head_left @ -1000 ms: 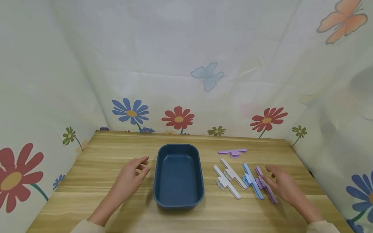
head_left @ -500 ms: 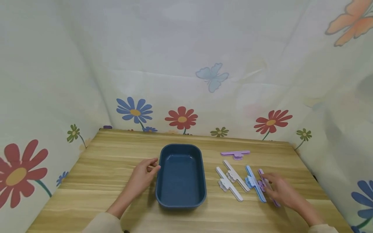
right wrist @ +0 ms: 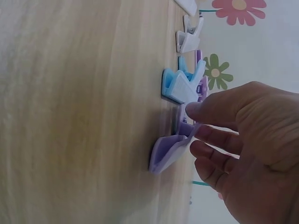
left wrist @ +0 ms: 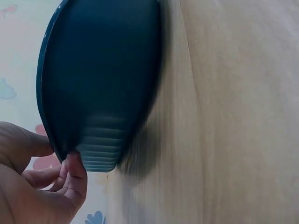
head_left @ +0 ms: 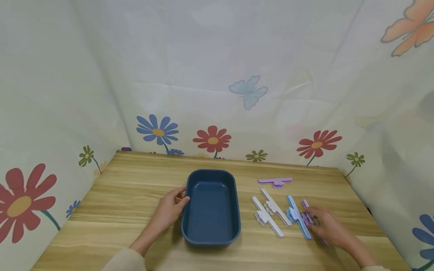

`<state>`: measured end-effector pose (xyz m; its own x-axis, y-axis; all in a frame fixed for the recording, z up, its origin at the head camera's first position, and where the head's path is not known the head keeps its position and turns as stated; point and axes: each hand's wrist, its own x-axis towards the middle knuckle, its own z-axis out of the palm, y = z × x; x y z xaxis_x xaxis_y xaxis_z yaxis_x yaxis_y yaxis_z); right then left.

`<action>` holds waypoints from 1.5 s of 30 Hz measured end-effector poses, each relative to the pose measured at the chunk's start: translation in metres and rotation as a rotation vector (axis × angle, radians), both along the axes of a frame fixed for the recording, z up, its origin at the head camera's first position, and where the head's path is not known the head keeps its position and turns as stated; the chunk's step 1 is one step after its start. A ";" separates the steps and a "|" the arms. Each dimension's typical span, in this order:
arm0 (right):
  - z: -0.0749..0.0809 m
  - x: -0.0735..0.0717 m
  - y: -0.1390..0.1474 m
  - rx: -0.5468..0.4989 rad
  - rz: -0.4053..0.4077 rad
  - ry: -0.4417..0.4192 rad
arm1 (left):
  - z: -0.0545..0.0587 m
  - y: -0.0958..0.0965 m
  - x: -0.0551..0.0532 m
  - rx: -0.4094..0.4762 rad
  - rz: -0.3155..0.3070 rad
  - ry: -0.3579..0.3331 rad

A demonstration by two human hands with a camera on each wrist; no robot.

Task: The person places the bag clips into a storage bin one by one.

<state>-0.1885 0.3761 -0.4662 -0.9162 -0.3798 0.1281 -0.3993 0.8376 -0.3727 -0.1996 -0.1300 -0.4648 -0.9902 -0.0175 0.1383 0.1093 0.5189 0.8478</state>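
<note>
A deep blue rectangular tub [head_left: 211, 210] stands on the wooden table, and my left hand [head_left: 169, 207] pinches its left rim. In the left wrist view the thumb [left wrist: 41, 144] lies at the rim and the curled fingers [left wrist: 74, 179] are on the outer wall. To the right, my right hand [head_left: 330, 226] grips the rightmost purple bag clip [right wrist: 166, 151], with thumb and fingers at its raised lever. That clip still sits on the table, partly hidden by the hand in the head view. A light blue bag clip [head_left: 299, 217] lies just left of it.
Two white bag clips [head_left: 268, 217] [head_left: 276, 207] lie between the tub and the blue clip. Another purple bag clip [head_left: 275, 181] lies crosswise behind them. A flower-printed curtain [head_left: 190, 98] surrounds the wooden table [head_left: 135, 180] at the back and sides.
My left hand has moved right, from beside the tub onto its rim. My right hand has closed on the rightmost purple bag clip. The head view has shifted slightly.
</note>
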 end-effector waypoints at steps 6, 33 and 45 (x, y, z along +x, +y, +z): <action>-0.002 -0.002 0.000 -0.003 -0.005 -0.005 | -0.001 0.000 0.000 -0.006 0.006 -0.003; -0.008 -0.002 0.003 0.002 -0.007 0.055 | -0.001 0.002 0.000 -0.003 0.008 0.004; -0.003 -0.001 0.008 -0.121 -0.055 -0.052 | -0.002 0.002 0.000 -0.001 0.008 0.009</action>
<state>-0.1896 0.3838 -0.4696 -0.9417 -0.3137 0.1216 -0.3317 0.8053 -0.4915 -0.1999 -0.1280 -0.4664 -0.9888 -0.0256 0.1470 0.1123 0.5209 0.8462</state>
